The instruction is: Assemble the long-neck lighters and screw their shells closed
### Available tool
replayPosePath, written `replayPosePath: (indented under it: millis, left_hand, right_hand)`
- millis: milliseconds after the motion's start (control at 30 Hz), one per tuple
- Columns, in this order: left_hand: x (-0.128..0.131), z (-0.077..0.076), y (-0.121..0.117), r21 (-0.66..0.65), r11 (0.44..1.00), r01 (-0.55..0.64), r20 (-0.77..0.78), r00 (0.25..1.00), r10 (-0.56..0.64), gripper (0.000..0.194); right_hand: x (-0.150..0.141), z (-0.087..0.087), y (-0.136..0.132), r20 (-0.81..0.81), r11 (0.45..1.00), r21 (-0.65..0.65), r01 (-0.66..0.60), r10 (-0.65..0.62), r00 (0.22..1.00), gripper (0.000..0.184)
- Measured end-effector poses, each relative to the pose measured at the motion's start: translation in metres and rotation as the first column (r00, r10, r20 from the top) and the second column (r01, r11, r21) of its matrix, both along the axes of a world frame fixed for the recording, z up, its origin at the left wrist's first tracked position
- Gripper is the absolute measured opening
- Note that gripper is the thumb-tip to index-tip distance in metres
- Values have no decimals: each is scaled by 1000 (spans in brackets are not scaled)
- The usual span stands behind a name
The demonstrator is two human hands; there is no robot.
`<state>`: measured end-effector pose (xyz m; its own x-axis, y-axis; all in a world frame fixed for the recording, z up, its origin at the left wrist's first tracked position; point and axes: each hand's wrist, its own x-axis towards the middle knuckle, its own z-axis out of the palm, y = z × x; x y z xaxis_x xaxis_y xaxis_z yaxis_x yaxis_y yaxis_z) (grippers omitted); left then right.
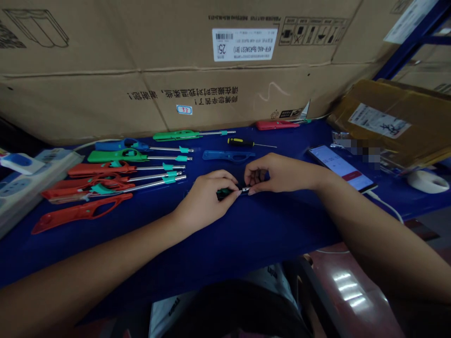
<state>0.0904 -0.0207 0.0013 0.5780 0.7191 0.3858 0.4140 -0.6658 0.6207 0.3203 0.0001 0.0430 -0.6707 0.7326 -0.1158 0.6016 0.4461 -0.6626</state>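
Fingertips of the left hand and right hand meet on a small metal-tipped part over the middle of a blue desk, both pinching it narrowly. Its dark end sits largely hidden in the left fingers, so its full shape cannot be told. The slim grip could let the part slip or twist, and a smooth, slick-looking desktop might let it skid toward the near edge.

A leftward sweep of the left forearm could knock the loose red casing, lying near it below a close row of red, green and blue lighters at the left. On the right, the forearm passes beside a lit phone; a bump there could shift it or tug its white cable.

A screwdriver and a blue casing lie just beyond the hands. A large carton walls off the far edge, limiting reach that way.
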Motion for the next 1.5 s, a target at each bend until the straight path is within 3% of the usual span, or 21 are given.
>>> replayPosePath:
  millis: [533,867,1267,1500]
  left_hand:
    - [4,-6,3,20,1000,-1,76,997,0,9]
    - [7,4,8,20,998,58,-47,997,-57,13]
    - [12,4,9,6,996,87,-64,994,-86,16]
    - [11,1,7,213,969,128,-231,970,-77,20]
  right_hand:
    - [4,5,0,18,996,91,-15,13,1000,15]
    - [6,2,1,23,995,96,-27,25,999,13]
    - [6,4,2,56,998,57,-26,22,998,13]
    - [8,2,3,84,998,57,-30,26,996,16]
